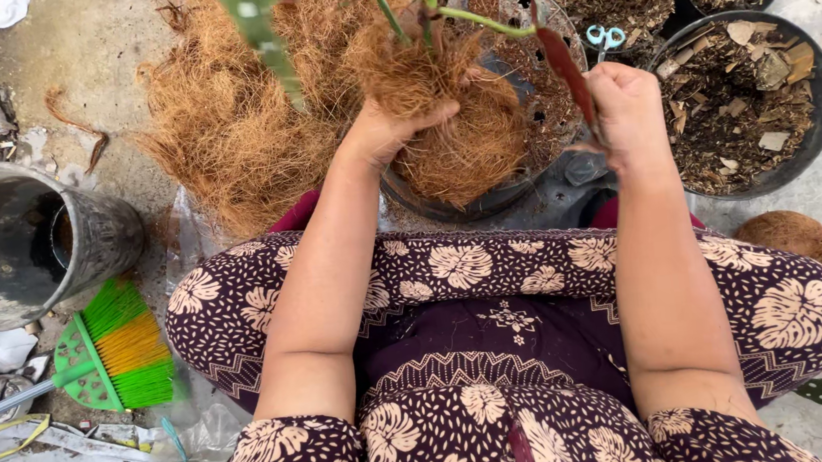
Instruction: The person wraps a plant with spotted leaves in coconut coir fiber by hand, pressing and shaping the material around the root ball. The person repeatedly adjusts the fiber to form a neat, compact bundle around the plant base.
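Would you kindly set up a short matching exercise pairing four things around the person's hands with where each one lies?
Things:
1. left hand
2. right hand
3. broom
4. scissors

Places:
A. lower left on the ground
B. on the rim between pots
C. gripping the coconut fibre bundle
D. holding a reddish leaf

Pairs: 1-C, 2-D, 3-A, 4-B

A small plant (424,4) with thin green stems stands up from a brown, hairy ball of fibre (446,122). The ball hangs over a round black pot (527,185). A long, dark red leaf (564,66) droops down on the right side.
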The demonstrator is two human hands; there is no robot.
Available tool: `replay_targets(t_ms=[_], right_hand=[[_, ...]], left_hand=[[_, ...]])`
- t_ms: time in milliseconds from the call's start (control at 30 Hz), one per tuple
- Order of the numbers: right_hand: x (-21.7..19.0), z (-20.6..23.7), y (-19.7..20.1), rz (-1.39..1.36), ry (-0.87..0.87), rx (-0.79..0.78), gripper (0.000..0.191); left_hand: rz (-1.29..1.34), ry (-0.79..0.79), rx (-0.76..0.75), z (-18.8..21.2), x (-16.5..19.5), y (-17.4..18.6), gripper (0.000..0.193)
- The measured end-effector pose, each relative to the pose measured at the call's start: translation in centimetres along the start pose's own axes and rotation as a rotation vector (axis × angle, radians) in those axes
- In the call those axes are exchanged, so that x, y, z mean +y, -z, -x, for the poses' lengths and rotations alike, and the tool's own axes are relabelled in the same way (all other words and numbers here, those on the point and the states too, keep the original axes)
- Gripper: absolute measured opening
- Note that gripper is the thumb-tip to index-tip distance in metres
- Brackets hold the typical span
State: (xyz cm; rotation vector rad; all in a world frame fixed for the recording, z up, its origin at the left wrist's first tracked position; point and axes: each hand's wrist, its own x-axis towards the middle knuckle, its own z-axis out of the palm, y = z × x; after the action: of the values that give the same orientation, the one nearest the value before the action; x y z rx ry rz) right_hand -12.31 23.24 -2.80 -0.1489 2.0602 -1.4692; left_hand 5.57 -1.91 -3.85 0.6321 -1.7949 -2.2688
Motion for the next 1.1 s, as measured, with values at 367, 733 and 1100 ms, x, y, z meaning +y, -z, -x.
replay_targets(t_ms=[367,733,1100], right_hand=[[6.7,-3.8,-3.6,-0.414,-0.042,-0.123,0.018],[0.8,-0.6,-4.0,-0.224,0.223,-0.21,0.026],[-0.5,2.2,-8.2,0.355,0.569,-0.045,0.033]], left_hand=[[0.235,-0.065,0.045,-0.9,-3.2,-0.5,0.059],[0.129,-0.005,0.001,-1.7,-4.1,-1.2,0.059],[-0.763,-0.169,0.514,-1.8,-4.1,-6.4,0.079]])
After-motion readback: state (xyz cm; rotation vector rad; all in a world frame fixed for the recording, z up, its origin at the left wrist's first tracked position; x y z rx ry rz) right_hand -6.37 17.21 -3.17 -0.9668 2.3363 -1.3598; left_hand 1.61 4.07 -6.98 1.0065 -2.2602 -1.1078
